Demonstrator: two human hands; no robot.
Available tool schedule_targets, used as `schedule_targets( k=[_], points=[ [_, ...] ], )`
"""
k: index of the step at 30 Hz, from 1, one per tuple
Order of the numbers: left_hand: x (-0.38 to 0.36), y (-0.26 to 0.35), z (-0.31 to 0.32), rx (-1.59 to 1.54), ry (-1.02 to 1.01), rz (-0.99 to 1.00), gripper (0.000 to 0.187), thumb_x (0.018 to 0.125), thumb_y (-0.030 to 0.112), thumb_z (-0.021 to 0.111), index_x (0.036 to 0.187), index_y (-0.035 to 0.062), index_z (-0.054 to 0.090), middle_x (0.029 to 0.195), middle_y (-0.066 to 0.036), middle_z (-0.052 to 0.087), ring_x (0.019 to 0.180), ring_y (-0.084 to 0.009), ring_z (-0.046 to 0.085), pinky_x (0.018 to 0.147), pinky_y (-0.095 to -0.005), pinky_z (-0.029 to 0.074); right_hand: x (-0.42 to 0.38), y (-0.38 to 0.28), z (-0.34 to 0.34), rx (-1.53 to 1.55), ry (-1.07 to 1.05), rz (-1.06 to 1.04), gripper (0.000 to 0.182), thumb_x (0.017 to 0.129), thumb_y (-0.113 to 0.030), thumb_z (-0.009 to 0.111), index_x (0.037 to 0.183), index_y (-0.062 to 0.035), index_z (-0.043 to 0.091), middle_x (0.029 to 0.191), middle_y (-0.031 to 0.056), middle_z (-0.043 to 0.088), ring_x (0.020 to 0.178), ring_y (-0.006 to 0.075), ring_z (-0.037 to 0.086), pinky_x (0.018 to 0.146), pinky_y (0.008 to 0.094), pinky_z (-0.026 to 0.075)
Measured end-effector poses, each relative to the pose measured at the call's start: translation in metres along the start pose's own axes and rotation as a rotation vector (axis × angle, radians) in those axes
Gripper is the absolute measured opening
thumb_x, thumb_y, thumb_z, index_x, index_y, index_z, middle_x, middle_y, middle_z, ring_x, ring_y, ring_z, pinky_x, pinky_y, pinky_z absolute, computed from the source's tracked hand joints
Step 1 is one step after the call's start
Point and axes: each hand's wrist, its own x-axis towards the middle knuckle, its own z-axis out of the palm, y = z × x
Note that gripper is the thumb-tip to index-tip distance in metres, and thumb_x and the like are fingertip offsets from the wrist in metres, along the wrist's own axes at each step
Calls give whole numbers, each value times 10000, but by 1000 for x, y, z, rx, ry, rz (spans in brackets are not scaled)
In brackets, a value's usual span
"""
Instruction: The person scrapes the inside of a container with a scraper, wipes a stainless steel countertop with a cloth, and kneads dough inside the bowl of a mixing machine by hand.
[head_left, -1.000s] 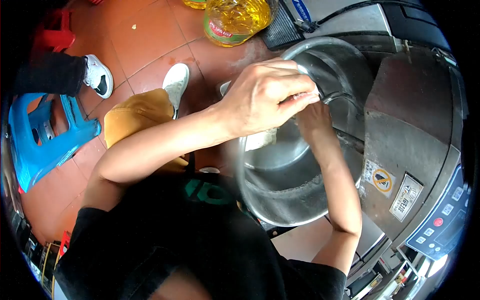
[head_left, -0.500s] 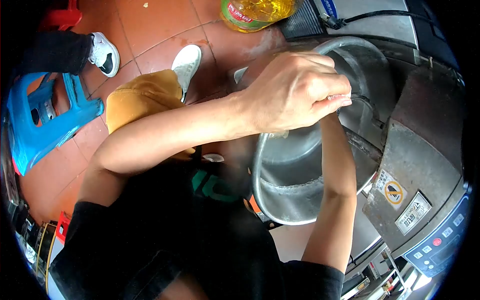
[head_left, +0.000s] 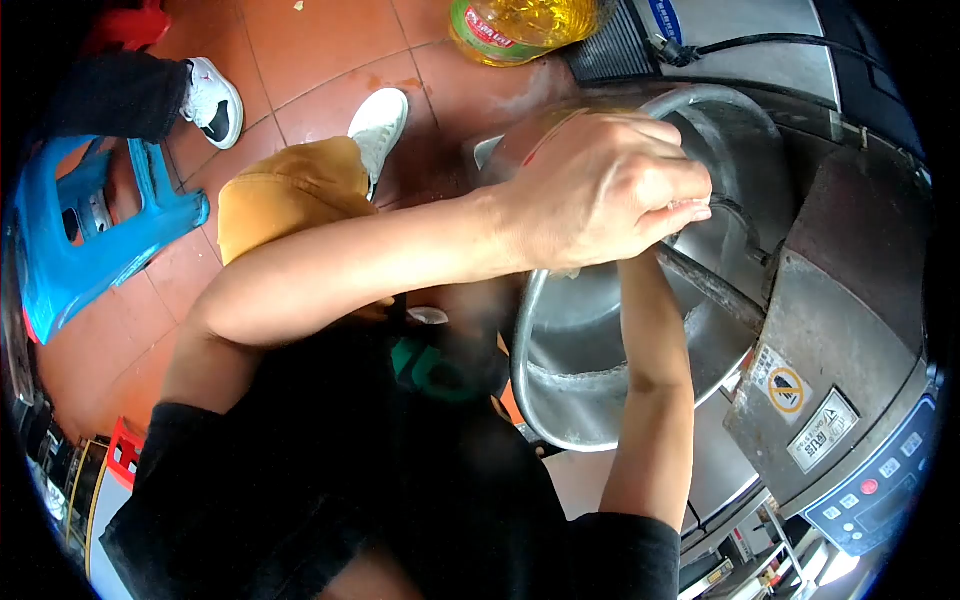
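My left hand (head_left: 615,190) is closed, thumb pressed against the curled fingers, above a steel mixing bowl (head_left: 520,360). What it pinches, if anything, is too small or hidden to make out. A pale, translucent bit shows under the edge of this hand, mostly covered. My right forearm (head_left: 655,330) crosses over the bowl from below, and its hand is hidden behind my left hand. Inside the bowl, a whitish floury ring clings to the wall. A dark metal bar (head_left: 710,285) reaches into the bowl from the mixing machine (head_left: 840,300).
The machine carries a hand-warning sticker (head_left: 785,390) and a blue button panel (head_left: 880,490). A bottle of yellow oil (head_left: 525,30) stands on the tiled floor (head_left: 320,60). To the left are a blue plastic stool (head_left: 100,240) and another person's shoe (head_left: 212,105). A black cable (head_left: 770,42) runs behind.
My left hand has shifted slightly to the right, still closed. My right forearm has moved a little to the left over the bowl, uncovering more of the metal bar.
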Motion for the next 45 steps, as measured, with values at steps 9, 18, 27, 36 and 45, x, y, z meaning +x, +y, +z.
schedule_targets(
  k=[9,18,27,36,45],
  points=[
    [1,-1,0,-27,5,2,90,785,89,700,806,15,654,674,-74,590,603,-192,552,546,-315,435,-1,2,-5,0,0,-10,335,843,-211,589,1146,-66,587,1180,160,585,1107,254,577,859,388,485],
    [1,2,-1,7,-9,26,86,785,83,699,803,14,651,649,-70,566,589,-196,536,540,-322,427,8,12,-21,-8,-39,-21,349,846,-211,586,1163,-64,575,1199,158,573,1119,256,569,876,389,477],
    [3,-1,0,-36,25,11,63,775,56,695,803,19,652,661,-67,582,597,-197,550,541,-323,434,7,8,-13,-24,-21,-29,363,849,-210,582,1181,-62,563,1218,157,561,1131,257,560,893,390,469],
    [0,0,0,-15,13,17,70,784,77,697,807,23,660,663,-67,578,597,-188,549,547,-309,437,16,12,-32,-54,-70,-52,378,852,-210,579,1198,-60,551,1237,155,549,1143,258,551,910,391,461],
    [-1,2,-1,5,0,-5,93,786,97,702,800,17,657,649,-69,567,590,-192,537,548,-322,428,14,15,-37,-72,-94,-46,392,855,-210,575,1215,-58,539,1256,154,536,1155,260,543,927,392,453]
  ],
)
